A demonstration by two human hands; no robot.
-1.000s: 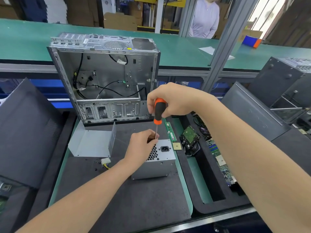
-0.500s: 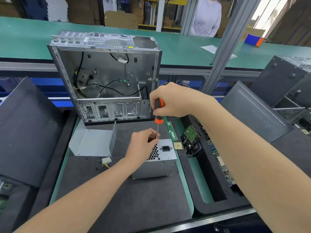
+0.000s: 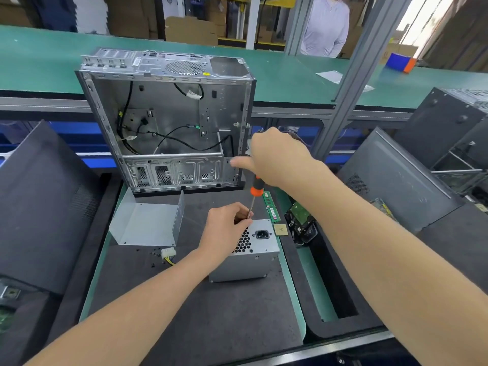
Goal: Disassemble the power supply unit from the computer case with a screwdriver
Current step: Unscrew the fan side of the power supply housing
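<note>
Dark foam surface (image 3: 211, 320), green-edged, w/ open room at 6 o'clock of the power supply unit (image 3: 253, 260). It lies flat, out of the computer case (image 3: 169, 122) (case stands open-sided at its 12 o'clock). Left hand (image 3: 224, 229): grip pinching the screwdriver (image 3: 255, 187) shaft at the unit's far top edge. Right hand (image 3: 277, 157): grip curled round the handle, thumb out toward 9 o'clock. Bent metal cover (image 3: 148, 225) at 9 o'clock, apart. RAM stick (image 3: 270, 207) & CPU chip (image 3: 280, 230) near the 1 o'clock corner.

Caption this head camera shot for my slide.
Right hand holds a screwdriver on the power supply unit; left hand pinches its shaft.
</note>
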